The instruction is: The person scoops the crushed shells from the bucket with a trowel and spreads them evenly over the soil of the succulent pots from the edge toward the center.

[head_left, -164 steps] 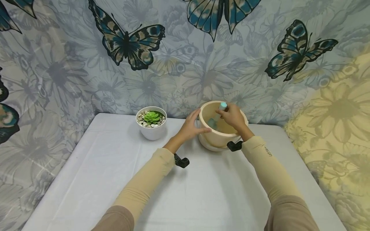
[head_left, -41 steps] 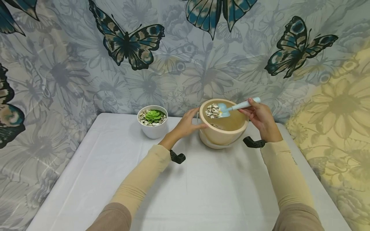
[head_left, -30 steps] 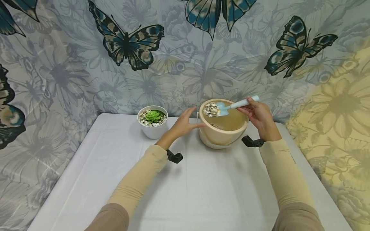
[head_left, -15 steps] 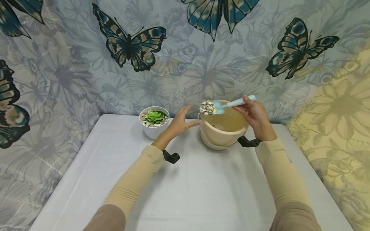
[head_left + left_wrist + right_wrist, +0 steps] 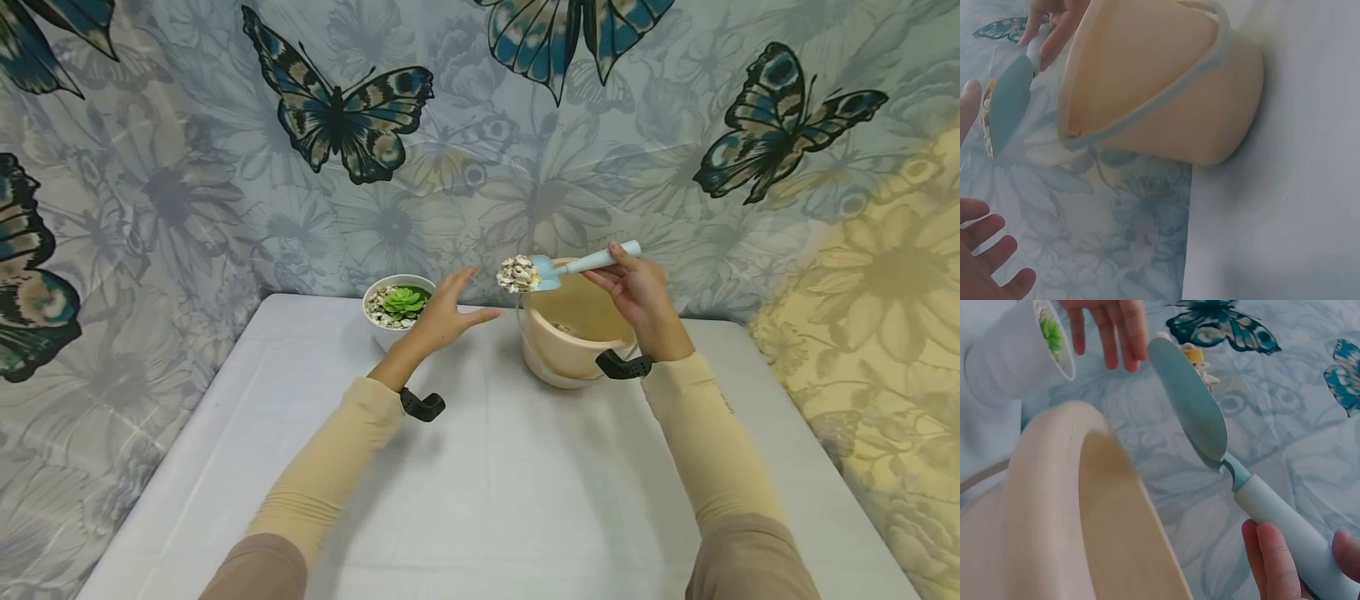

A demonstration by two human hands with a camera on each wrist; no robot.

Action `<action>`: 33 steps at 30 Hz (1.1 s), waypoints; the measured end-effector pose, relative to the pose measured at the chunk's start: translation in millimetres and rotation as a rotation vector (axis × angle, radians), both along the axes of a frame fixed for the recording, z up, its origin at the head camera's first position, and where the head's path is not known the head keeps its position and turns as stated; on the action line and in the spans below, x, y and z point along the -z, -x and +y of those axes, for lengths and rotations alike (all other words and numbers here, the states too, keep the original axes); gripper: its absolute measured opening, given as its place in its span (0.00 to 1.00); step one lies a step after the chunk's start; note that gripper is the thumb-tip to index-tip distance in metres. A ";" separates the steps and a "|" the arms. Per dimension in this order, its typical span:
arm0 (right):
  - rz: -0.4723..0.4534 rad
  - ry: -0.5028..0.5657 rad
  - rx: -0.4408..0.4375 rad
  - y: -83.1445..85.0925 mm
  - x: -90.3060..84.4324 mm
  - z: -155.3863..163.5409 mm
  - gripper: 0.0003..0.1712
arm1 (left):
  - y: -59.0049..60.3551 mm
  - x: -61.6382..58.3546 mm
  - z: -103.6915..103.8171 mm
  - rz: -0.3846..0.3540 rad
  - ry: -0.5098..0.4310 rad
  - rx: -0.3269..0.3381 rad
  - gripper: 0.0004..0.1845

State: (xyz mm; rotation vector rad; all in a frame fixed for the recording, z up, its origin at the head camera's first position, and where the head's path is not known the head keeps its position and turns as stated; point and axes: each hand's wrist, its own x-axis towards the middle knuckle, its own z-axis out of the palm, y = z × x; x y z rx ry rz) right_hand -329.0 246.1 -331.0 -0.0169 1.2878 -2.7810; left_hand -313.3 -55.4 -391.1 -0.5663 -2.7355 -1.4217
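My right hand (image 5: 628,283) grips the handle of a light blue scoop (image 5: 542,272) heaped with small pebbles (image 5: 516,273). The scoop hangs level in the air, just left of the rim of a beige bucket (image 5: 573,346). Below the scoop and a little to its left, my left hand (image 5: 450,307) hovers open, touching nothing, between the bucket and a white pot (image 5: 384,333) with a green succulent (image 5: 403,300) and pebbles. The right wrist view has the scoop (image 5: 1192,406) over the bucket rim (image 5: 1054,494), with the pot (image 5: 1007,359) beyond. In the left wrist view the bucket (image 5: 1172,100) stands beside the scoop (image 5: 1010,106).
A white cloth covers the table (image 5: 495,483), which meets a butterfly-print curtain (image 5: 345,117) at the back and both sides. A few pebbles lie on the bucket's floor (image 5: 566,327). Black wrist-camera mounts (image 5: 422,405) sit under both forearms.
The loaded scoop has risen out of the bucket and moved left past its rim. My left hand has let go of the bucket's rim and drifted left, open.
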 end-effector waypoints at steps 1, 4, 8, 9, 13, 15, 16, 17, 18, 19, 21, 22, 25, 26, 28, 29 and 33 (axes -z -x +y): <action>-0.002 0.004 0.001 0.1 -0.3 -1.9 0.06 | -0.1 -0.5 -2.4 0.000 0.005 -0.003 0.49; -0.011 0.010 -0.001 0.6 -1.2 -8.9 0.06 | -0.6 -1.2 -10.5 0.004 0.008 -0.018 0.49; -0.026 -0.004 0.006 2.8 -1.1 -20.5 0.06 | -1.2 -0.4 -23.6 0.008 0.008 -0.040 0.50; -0.029 -0.003 0.007 3.7 -0.9 -23.2 0.06 | -1.4 0.0 -26.8 0.004 0.006 -0.045 0.50; -0.035 0.008 0.008 6.4 0.4 -33.5 0.07 | -1.6 1.3 -37.7 0.000 0.002 -0.050 0.51; -0.035 0.008 0.002 7.1 1.0 -38.6 0.07 | -1.5 1.5 -41.7 -0.001 -0.003 -0.053 0.53; -0.033 0.008 -0.006 7.4 1.6 -41.1 0.07 | -1.4 1.4 -43.5 0.005 -0.001 -0.055 0.53; -0.032 0.005 -0.013 7.7 2.1 -43.8 0.07 | -1.3 1.3 -45.2 0.004 -0.002 -0.060 0.53; -0.031 0.001 -0.021 7.6 2.3 -46.7 0.07 | -1.3 0.9 -46.6 0.004 -0.003 -0.066 0.53; -0.028 -0.005 -0.025 7.5 2.6 -49.6 0.08 | -1.3 0.5 -47.9 0.005 0.000 -0.072 0.54; -0.027 -0.012 -0.024 7.9 3.1 -55.1 0.07 | -1.1 -0.7 -50.4 0.003 0.000 -0.080 0.53; -0.026 -0.012 -0.025 8.4 3.3 -58.0 0.08 | -1.1 -1.0 -51.8 0.001 0.004 -0.088 0.53; -0.032 -0.019 -0.006 10.0 4.0 -66.5 0.07 | -1.8 -2.4 -56.4 -0.004 0.003 -0.100 0.53; -0.036 -0.019 -0.001 10.9 4.3 -69.0 0.07 | -2.0 -2.6 -58.1 -0.007 0.002 -0.104 0.53; -0.046 -0.023 0.011 12.5 5.0 -74.1 0.07 | -2.7 -3.1 -61.6 -0.008 0.004 -0.112 0.53; -0.051 -0.028 0.018 13.5 5.5 -76.8 0.07 | -3.0 -3.3 -63.5 -0.008 0.001 -0.113 0.52; -0.066 -0.053 0.037 17.9 7.9 -88.0 0.06 | -3.1 -2.8 -72.2 0.002 0.005 -0.125 0.49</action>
